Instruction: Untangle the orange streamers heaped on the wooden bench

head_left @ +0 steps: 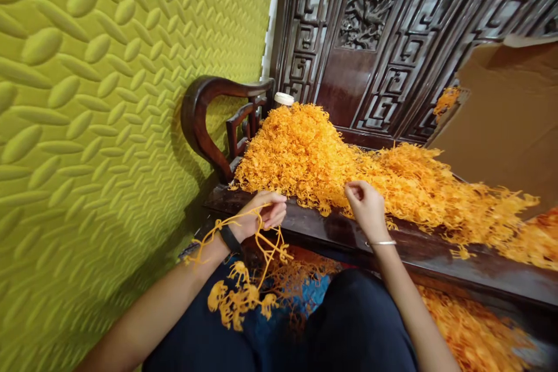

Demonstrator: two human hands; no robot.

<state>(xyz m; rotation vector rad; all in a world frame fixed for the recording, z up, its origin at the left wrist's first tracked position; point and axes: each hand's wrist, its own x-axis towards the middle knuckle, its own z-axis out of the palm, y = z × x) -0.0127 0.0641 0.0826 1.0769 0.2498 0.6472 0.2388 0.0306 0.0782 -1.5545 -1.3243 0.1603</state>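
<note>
My left hand (265,212) is closed, with thin orange branching plastic strands (267,244) running from its fingers and draped over the wrist. Small flower-like orange pieces (244,299) dangle from those strands above my lap. To the right, my right hand (367,204) is curled in a pinch at the front of the heap; anything between its fingertips is hidden or too small to name. A big heap of small spidery orange pieces (300,157) covers much of the dark wooden bench seat (318,229) beyond both hands.
A curved wooden armrest (196,116) stands at the left, beside a yellow-green embossed wall (108,99). A white-lidded container (284,99) is behind the heap. Brown cardboard (501,128) leans on the carved backrest (370,11). More orange pieces (471,325) lie below the seat.
</note>
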